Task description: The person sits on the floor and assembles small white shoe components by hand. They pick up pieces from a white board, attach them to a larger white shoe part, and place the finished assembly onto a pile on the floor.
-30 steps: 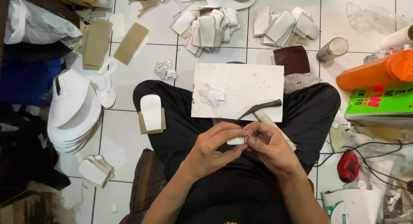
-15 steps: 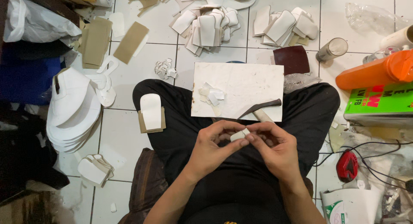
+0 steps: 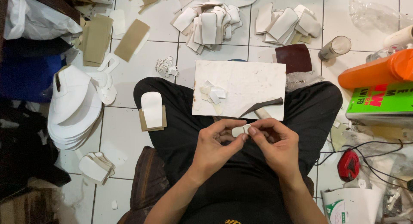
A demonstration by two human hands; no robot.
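Over the lap: left hand [image 3: 215, 144] and right hand [image 3: 275, 142], both grips pinched shut on small white piece [image 3: 239, 130]; fitting or peeling step, apparently; next calls for fine fingertip control.

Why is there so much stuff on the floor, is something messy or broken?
Nothing looks broken. White cut pieces lie in loose heaps on the tiles, with a crumpled scrap beside them. A hammer rests on the board in the lap. Both hands, left hand and right hand, pinch a small white piece.
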